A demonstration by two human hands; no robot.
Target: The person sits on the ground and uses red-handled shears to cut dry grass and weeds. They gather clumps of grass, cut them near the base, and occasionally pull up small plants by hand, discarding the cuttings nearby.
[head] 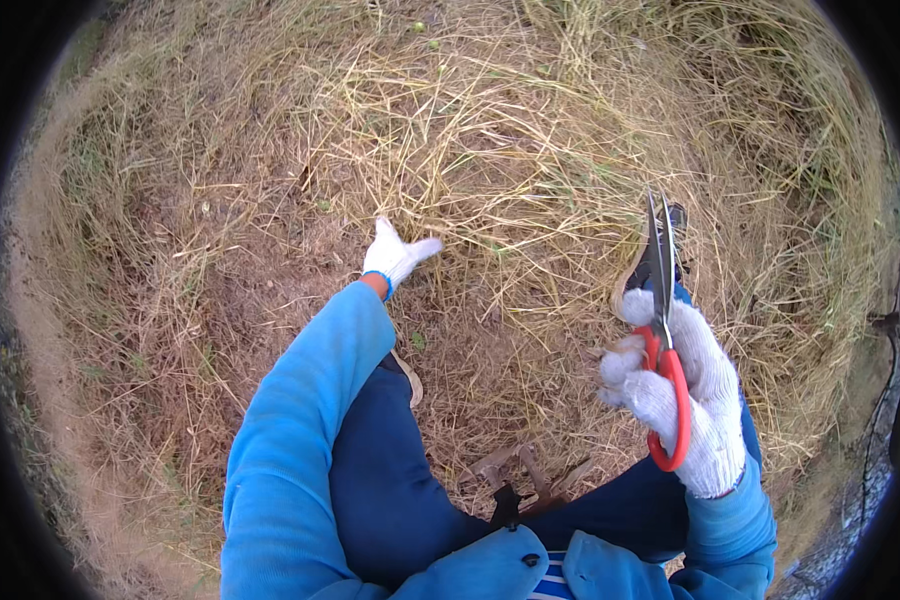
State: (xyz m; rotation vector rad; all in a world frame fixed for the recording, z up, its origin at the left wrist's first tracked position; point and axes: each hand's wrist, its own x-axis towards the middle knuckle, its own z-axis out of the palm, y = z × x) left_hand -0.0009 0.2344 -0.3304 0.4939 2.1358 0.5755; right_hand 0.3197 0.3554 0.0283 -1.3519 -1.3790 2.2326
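My right hand (701, 397), in a white knit glove, holds scissors (669, 367) with red handles. Their metal blades point away from me and stand slightly apart, above my right shoe. My left hand (397, 253), gloved in white with a blue cuff edge, reaches down to the near left edge of a loose spread of dry straw-coloured grass (495, 172). Its thumb is spread from the fingers, whose tips are partly hidden in the stalks; whether they grip any cannot be told.
Taller grass (802, 112) grows at the upper right. Brown litter and short dry grass cover the ground at left. My bent legs (390, 480) frame the near ground, where some pieces that look like wood (529, 469) lie. A grey rough surface (862, 480) borders the right.
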